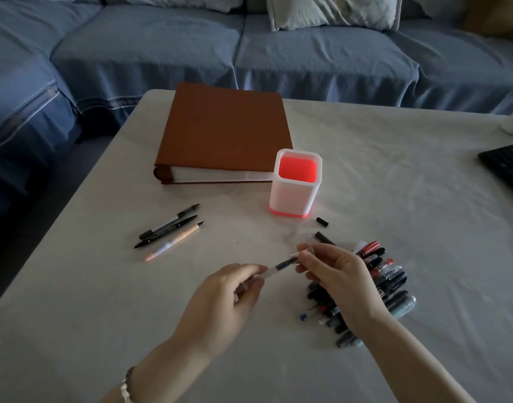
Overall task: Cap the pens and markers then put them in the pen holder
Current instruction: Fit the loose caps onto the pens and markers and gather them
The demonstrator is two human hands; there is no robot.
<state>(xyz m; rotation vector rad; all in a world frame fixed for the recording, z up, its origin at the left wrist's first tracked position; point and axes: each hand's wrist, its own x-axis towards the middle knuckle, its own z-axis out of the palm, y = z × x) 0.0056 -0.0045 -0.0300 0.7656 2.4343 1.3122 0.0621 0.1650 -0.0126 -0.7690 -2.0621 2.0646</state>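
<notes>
Gripping the barrel of the clear pen (281, 265) in the left hand (220, 303) at lower centre, pinching its tip end with the right hand (336, 274), seemingly for capping

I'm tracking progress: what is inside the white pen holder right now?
Only its red lining shows inside the pen holder; no pen or marker sticks out. Its near wall hides the lower part of the inside.
</notes>
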